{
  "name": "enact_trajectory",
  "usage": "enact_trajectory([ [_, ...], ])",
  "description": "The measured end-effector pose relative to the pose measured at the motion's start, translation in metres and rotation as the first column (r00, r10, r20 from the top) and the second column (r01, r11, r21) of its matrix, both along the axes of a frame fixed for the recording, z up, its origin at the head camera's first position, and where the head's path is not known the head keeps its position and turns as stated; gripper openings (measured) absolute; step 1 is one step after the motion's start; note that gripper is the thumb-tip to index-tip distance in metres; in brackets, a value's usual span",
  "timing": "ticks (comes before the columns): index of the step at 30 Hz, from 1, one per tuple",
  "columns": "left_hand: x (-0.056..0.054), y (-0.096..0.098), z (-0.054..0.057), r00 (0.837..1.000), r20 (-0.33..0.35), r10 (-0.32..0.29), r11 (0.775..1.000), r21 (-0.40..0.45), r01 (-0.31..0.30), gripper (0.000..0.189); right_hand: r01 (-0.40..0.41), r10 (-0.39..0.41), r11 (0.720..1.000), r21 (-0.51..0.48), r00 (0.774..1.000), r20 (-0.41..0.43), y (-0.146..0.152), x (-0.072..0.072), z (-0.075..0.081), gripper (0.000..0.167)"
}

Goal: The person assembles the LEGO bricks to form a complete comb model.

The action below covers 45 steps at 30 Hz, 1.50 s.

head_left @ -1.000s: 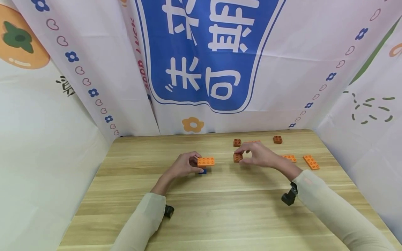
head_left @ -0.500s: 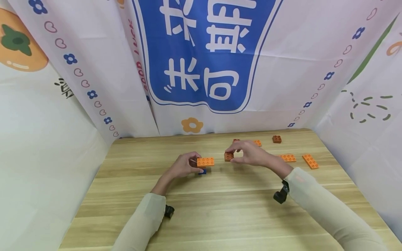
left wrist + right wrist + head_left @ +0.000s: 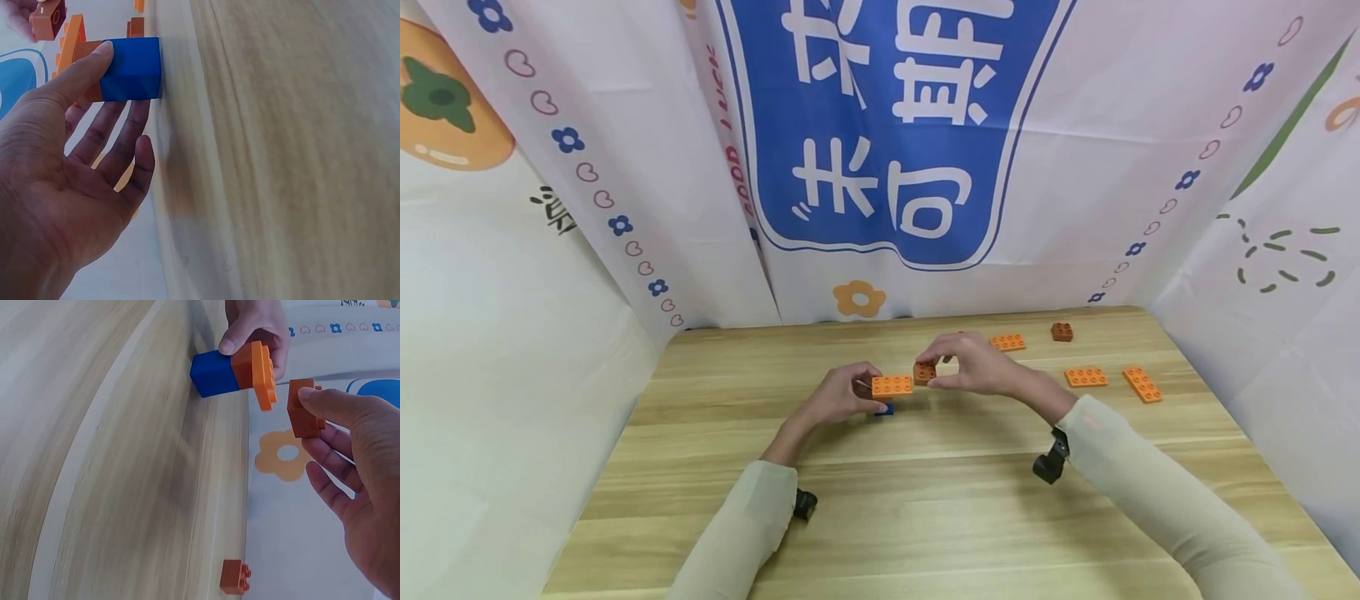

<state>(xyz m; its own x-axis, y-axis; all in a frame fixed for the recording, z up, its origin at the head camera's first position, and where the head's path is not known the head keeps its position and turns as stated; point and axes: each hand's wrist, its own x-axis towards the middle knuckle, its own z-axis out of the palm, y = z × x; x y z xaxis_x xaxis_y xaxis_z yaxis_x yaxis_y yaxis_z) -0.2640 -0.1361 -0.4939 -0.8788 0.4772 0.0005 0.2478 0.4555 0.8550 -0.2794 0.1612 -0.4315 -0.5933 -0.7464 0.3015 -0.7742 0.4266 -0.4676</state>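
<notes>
My left hand point(image 3: 838, 393) grips a small upright stack of toy building bricks, its thumb across the joint between the lower two. At the bottom is a blue block point(image 3: 131, 69), down at the tabletop. On it sits a brown brick point(image 3: 244, 369), topped by a wider, thin orange studded plate point(image 3: 891, 385). Just right of the stack, my right hand point(image 3: 973, 364) pinches a separate brown brick point(image 3: 302, 412) between thumb and fingers, studs up. A small gap shows between that brick and the orange plate in the right wrist view.
Orange plates lie on the wooden table point(image 3: 880, 517): one at the back point(image 3: 1008, 342), another at the right point(image 3: 1086, 377), a third slanted plate point(image 3: 1142, 384) beyond it. A loose brown brick point(image 3: 1062, 332) sits at the back right. Printed cloth point(image 3: 715, 283) walls the table's rear.
My right hand has moved left with its brown brick, coming close to the stack. The left hand and stack have stayed in place. Orange plates behind the right arm now show more fully.
</notes>
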Motion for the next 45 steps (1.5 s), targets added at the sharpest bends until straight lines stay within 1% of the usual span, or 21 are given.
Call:
enact_trajectory([
  [4, -0.001, 0.000, -0.001, 1.000, -0.004, -0.001, 1.000, -0.001, 0.001, 0.037, -0.017, 0.017, 1.000, -0.015, 1.000, 0.000, -0.008, -0.001, 0.000, 0.035],
  [10, -0.001, -0.001, 0.000, 1.000, -0.028, -0.006, 1.000, -0.002, 0.006, 0.036, -0.048, 0.049, 0.998, -0.047, 0.999, 0.017, -0.020, -0.002, -0.002, 0.035],
  [13, -0.001, -0.001, -0.001, 1.000, -0.029, -0.011, 1.000, -0.013, 0.010, 0.036, -0.056, 0.056, 0.997, -0.054, 0.998, 0.004, -0.026, -0.003, -0.003, 0.036],
  [17, -0.002, 0.000, -0.002, 1.000, -0.018, -0.011, 1.000, -0.016, 0.011, 0.036, -0.055, 0.055, 0.997, -0.057, 0.998, -0.005, -0.033, -0.004, -0.004, 0.036],
  [20, -0.002, 0.000, -0.002, 1.000, -0.020, -0.016, 1.000, -0.009, 0.016, 0.035, -0.049, 0.049, 0.997, -0.057, 0.999, -0.002, -0.038, -0.005, -0.005, 0.036],
  [27, -0.002, 0.000, -0.002, 0.999, -0.029, -0.016, 1.000, -0.004, 0.016, 0.033, -0.053, 0.052, 0.998, -0.036, 0.998, -0.022, -0.045, -0.007, -0.007, 0.034],
  [37, -0.002, -0.001, -0.004, 0.999, -0.034, -0.018, 1.000, -0.008, 0.017, 0.033, -0.053, 0.053, 0.998, -0.020, 0.999, 0.000, -0.054, -0.009, -0.012, 0.033],
  [45, -0.003, -0.001, -0.004, 0.999, -0.049, -0.022, 1.000, -0.012, 0.021, 0.030, -0.066, 0.066, 0.997, -0.036, 0.998, 0.017, -0.059, -0.009, -0.015, 0.034],
])
